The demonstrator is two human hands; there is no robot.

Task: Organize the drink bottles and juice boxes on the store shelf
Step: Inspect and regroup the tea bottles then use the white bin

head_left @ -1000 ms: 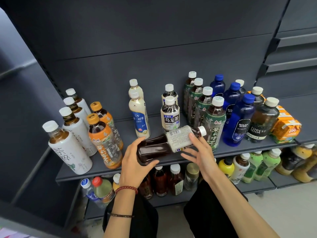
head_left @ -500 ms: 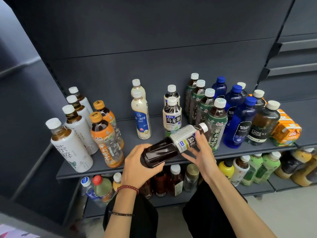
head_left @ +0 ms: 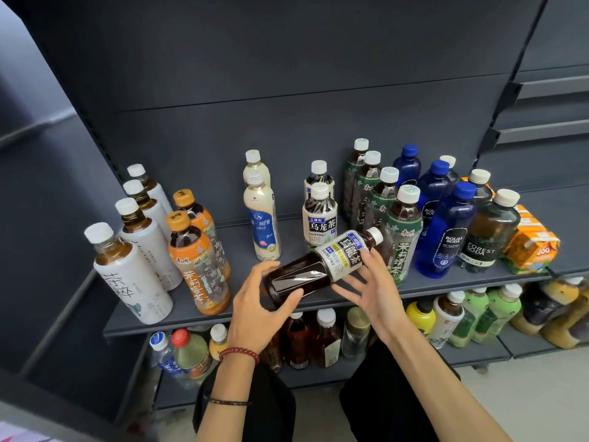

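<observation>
Dark grey metal shelf (head_left: 191,322) and matte back panel (head_left: 287,74) frame the tilted tea bottle (head_left: 302,277), held just over the front edge, white cap toward the upper right. The left hand (head_left: 255,314) curls round its glossy dark base; the right hand (head_left: 376,291) touches the label with straight, spread fingers. Blue soda bottles (head_left: 446,237) stand upright near.

The tilted tea bottle (head_left: 318,269) is dark brown, with a white cap and a white label banded in blue, against a dark grey shelf (head_left: 143,328). Left of it stand white-labelled bottles (head_left: 134,279) of amber drink, orange-labelled bottles (head_left: 197,266) with orange caps and a pale flower pattern, and a cream bottle (head_left: 263,218) with a blue band. Right of it are green-labelled bottles (head_left: 401,237) sprigged with white flowers, deep blue bottles (head_left: 446,231) with black labels, and orange juice boxes (head_left: 532,244).
</observation>
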